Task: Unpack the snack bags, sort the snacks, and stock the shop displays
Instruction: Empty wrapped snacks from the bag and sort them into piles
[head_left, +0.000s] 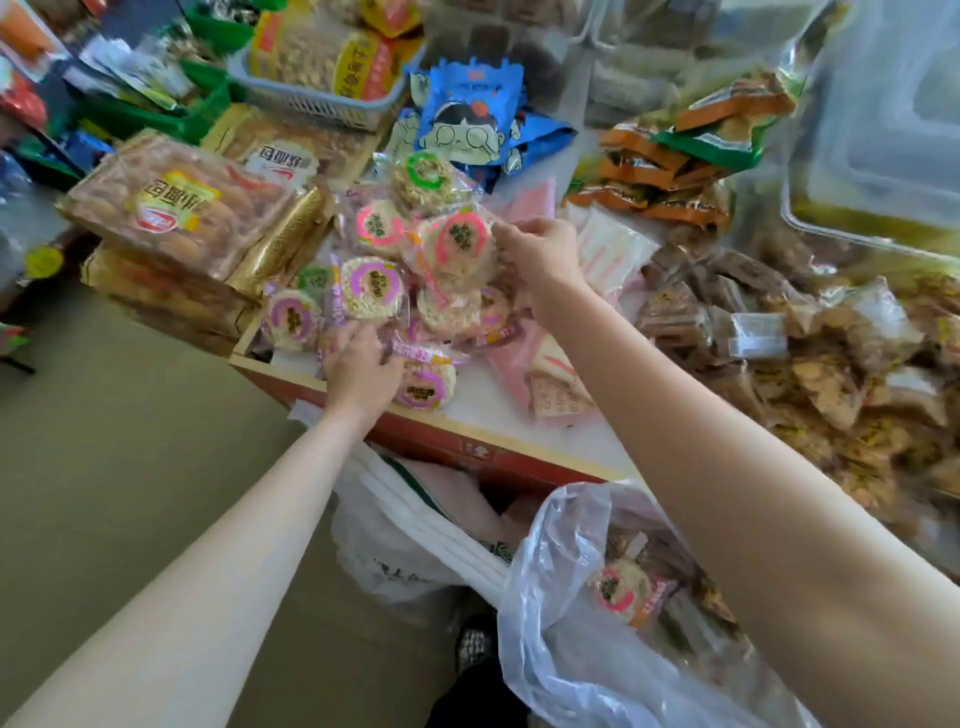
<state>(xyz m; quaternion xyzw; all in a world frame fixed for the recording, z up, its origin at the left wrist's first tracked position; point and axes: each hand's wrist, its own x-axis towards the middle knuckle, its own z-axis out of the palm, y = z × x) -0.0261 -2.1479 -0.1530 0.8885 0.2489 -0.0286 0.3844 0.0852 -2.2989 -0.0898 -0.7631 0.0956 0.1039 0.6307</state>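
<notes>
- Head view looks down on a white display counter with a red front edge (467, 452), packed with snacks.
- Near the counter's front-left corner sits a heap of round puffed-rice cakes in clear wrappers with pink, purple and green ring labels (415, 270). They're discs, so no real long axis; most lie flat or slightly tilted, labels facing up.
- Left hand (361, 371) rests palm-down at the front edge of the heap, fingers lightly curled onto a purple-ring cake; can't tell if it's really gripping.
- Right hand (540, 254) is over the heap's right side, thumb and fingers pinching the wrapper edge of a pink-ring rice cake (460, 244), which is tipped up, label toward the camera.
- Below the counter's front edge hangs a clear plastic bag (561, 623), mouth open, with one more pink-ring cake and some brown packets inside.
- Left of the heap: stacked clear packs of bread rolls (176, 213). At the back edge: blue cartoon-face packets (467, 119). Right side: a pile of brown wrapped snacks (779, 338).
</notes>
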